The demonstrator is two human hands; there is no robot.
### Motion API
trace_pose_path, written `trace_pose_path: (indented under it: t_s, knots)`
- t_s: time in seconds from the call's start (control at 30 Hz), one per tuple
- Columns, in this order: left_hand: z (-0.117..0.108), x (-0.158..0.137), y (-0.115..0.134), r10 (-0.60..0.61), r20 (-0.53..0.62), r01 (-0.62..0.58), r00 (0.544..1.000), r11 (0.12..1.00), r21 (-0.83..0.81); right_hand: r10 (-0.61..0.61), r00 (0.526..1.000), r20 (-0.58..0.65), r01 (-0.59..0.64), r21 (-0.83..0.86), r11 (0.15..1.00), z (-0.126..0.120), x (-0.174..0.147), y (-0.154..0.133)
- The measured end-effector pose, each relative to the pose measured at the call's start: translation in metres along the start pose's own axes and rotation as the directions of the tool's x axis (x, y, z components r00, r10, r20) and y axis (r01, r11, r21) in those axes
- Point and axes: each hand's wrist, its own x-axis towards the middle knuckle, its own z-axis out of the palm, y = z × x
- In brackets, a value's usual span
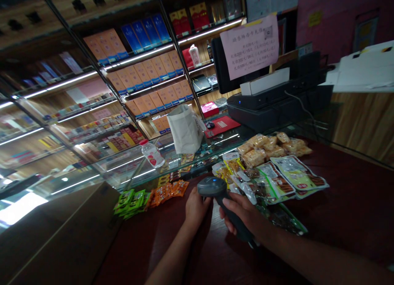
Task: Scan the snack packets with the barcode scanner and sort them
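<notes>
From where I stand, the dark red worktop [138, 248] spreads under the scanner [218, 191], with a big brown box [61, 235] to the scanner's left. The snack bags [277, 180] to its right look soft and bendy. The scanner sits in the right grip [246, 215], curled around its handle. It looks hard and fairly light, but its fat head might tip forward, so mid-handle seems the best hold. The left grip [196, 209] is beside the scanner's head; I can't tell if it holds anything. Small orange packets [169, 192] left of the scanner look slippery.
</notes>
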Motion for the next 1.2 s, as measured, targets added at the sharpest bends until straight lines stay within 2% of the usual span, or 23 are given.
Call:
trace_pose_path:
  t_s: [0.13,0.23,0.4,0.53,0.67,0.9,1.2]
  knots:
    - [0.001,0.001,0.002,-0.033,0.013,0.033,0.999,0.999,-0.004,0.010,1.000,0.006,-0.010,-0.010,1.000,0.000,0.000,0.001]
    - [0.003,0.001,0.001,-0.009,0.009,0.009,1.000,1.000,-0.019,0.023,1.000,0.007,-0.023,-0.020,1.000,-0.001,0.001,0.004]
    - [0.002,-0.004,-0.015,0.049,-0.002,-0.049,0.999,0.995,-0.090,0.034,0.999,-0.007,-0.034,-0.034,0.999,-0.001,0.001,0.005]
    - [0.001,-0.003,-0.022,-0.001,0.000,0.001,1.000,0.993,-0.120,0.043,0.999,-0.001,-0.043,-0.034,0.999,0.000,0.000,0.003]
    - [0.005,0.000,-0.014,-0.023,0.042,0.026,0.999,0.996,-0.085,0.041,0.999,0.021,-0.040,-0.047,0.998,-0.001,-0.002,0.002]
    - [0.013,-0.007,-0.011,0.051,-0.038,-0.054,0.998,0.996,-0.064,0.021,0.999,-0.038,-0.022,-0.020,1.000,0.000,-0.004,-0.005]
    - [0.011,0.002,0.004,0.032,0.076,-0.043,0.997,0.990,0.136,0.011,0.998,-0.064,-0.011,0.014,1.000,-0.002,-0.001,-0.002]
